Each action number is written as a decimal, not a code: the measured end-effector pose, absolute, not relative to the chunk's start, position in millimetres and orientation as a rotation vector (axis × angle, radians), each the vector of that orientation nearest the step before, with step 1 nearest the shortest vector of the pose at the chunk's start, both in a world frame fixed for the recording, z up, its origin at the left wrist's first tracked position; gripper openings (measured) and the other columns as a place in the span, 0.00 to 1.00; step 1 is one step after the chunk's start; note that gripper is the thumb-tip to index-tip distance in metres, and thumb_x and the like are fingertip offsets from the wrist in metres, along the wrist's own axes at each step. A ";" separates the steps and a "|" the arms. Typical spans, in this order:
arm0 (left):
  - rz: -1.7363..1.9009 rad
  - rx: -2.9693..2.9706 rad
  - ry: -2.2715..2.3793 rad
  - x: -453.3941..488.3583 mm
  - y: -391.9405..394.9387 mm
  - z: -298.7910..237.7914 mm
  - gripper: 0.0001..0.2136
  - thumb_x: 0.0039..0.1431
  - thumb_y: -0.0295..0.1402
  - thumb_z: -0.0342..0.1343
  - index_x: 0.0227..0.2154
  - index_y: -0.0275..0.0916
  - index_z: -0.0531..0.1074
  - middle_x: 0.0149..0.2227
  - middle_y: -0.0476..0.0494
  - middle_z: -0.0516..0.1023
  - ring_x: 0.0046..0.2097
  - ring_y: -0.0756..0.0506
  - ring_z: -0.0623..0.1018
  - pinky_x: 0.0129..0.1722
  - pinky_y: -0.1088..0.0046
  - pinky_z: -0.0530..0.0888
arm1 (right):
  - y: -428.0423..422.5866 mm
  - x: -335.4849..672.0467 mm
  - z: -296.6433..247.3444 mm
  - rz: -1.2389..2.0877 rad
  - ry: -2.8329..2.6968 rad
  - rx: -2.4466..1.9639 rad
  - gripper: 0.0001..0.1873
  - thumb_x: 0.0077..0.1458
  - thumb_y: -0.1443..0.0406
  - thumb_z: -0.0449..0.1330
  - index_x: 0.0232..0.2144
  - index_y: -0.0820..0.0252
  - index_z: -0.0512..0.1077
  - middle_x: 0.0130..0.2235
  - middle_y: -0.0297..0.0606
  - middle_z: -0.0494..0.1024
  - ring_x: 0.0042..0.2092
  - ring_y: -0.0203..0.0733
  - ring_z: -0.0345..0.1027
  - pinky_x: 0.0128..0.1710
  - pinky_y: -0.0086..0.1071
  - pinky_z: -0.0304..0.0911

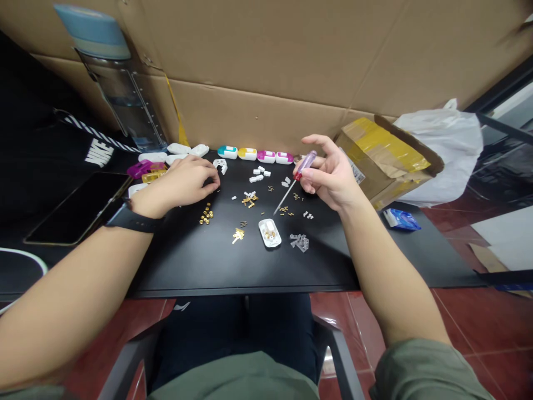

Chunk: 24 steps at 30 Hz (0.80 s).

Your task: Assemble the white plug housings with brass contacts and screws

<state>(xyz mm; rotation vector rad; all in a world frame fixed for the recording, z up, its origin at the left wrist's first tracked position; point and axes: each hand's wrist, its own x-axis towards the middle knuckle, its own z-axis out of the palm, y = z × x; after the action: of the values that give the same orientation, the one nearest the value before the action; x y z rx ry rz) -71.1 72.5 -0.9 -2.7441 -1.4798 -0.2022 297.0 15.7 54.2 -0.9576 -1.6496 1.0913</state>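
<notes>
Cardboard (258,55) backs your black table (179,275); take the open white casing (273,244) as the clock's centre, twelve toward the cardboard. It lies on the table, hollow side up, probably so its brass-coloured contents (270,235) stay put, its long axis nearly twelve to six. Brass rings (204,217) toward ten, gold strips (239,235) at nine and clear pieces (303,243) at three form separate piles, seemingly to keep kinds apart. Toward one, your right fingers pinch the screwdriver (307,162) by its handle, right hand (331,175) raised, shaft slanting so the tip points to seven. Toward ten, your left hand (192,180) curls low; whether its fingers pinch anything, you cannot tell.
</notes>
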 end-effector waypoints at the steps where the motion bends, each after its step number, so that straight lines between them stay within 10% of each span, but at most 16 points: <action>1: -0.201 -2.747 -1.484 -71.1 72.6 -1.1 0.19 0.72 0.46 0.49 0.45 0.44 0.84 0.55 0.36 0.83 0.60 0.30 0.76 0.64 0.49 0.68 | 15.9 296.9 54.3 1.105 -1.638 -0.948 0.47 0.43 0.43 0.82 0.59 0.44 0.66 0.38 0.31 0.80 0.26 0.37 0.68 0.21 0.37 0.64; 24: -0.198 -2.754 -1.459 -70.7 72.9 -2.6 0.18 0.72 0.46 0.50 0.45 0.44 0.83 0.54 0.39 0.84 0.58 0.32 0.77 0.64 0.51 0.68 | 59.4 319.8 25.4 0.715 -1.414 -1.019 0.21 0.51 0.57 0.81 0.44 0.49 0.78 0.42 0.34 0.83 0.27 0.33 0.71 0.17 0.27 0.56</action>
<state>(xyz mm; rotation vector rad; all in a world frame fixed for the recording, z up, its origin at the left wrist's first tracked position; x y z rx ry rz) -70.7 72.9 -2.6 -2.7542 -1.4590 -0.1984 319.8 59.4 25.4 -1.0192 -1.4143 0.7151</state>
